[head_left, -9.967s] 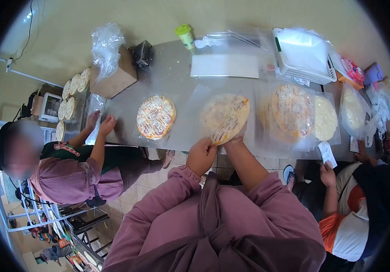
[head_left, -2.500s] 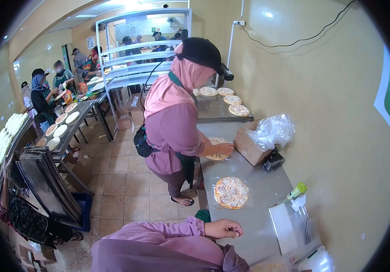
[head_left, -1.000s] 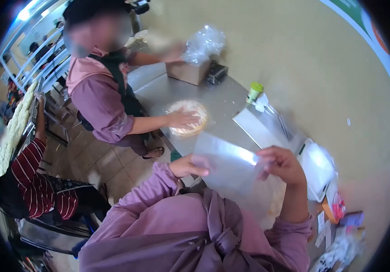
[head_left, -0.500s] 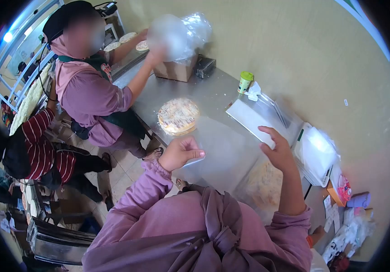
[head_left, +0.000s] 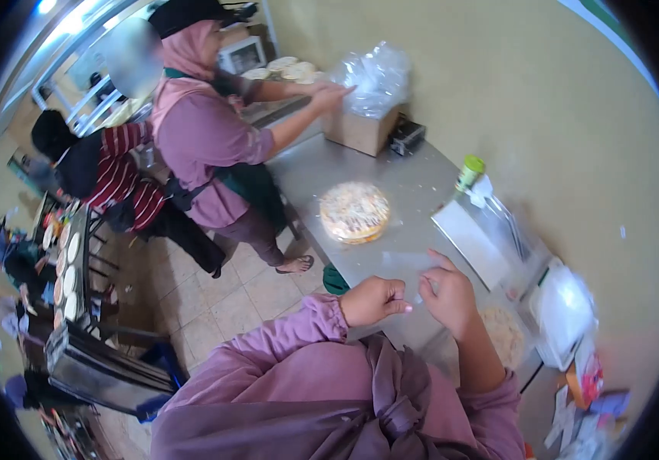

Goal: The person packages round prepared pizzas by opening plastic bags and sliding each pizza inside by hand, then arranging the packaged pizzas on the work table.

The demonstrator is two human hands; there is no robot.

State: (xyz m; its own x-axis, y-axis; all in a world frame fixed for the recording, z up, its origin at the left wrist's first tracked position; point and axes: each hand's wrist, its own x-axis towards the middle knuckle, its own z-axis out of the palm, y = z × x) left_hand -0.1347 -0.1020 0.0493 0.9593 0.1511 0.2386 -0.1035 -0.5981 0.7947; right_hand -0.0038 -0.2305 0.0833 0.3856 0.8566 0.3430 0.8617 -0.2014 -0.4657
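Note:
My left hand (head_left: 375, 301) is closed, thumb against the fingers, pinching a thin clear plastic bag (head_left: 408, 262). Close beside it, my right hand (head_left: 452, 300) has thumb and fingers curled together at the same plastic; the exact grip is hard to see. Beyond my hands, a stack of round topped pizzas (head_left: 354, 210) sits on the steel table (head_left: 299, 170). Another pizza (head_left: 503, 336), seemingly under clear plastic, lies partly behind my right forearm.
A co-worker (head_left: 211, 126) stands at the far left, hands by plastic bags (head_left: 379, 73) on a cardboard box (head_left: 362, 132). A white slab (head_left: 471, 244), a green-lidded cup (head_left: 470, 173) and a basket with white plastic (head_left: 565, 314) line the right. Metal trays (head_left: 103, 368) stand lower left.
My right hand has come in close to my left, and its fingers have curled in at the plastic. The co-worker's hands have lowered onto the bags. My view has turned left.

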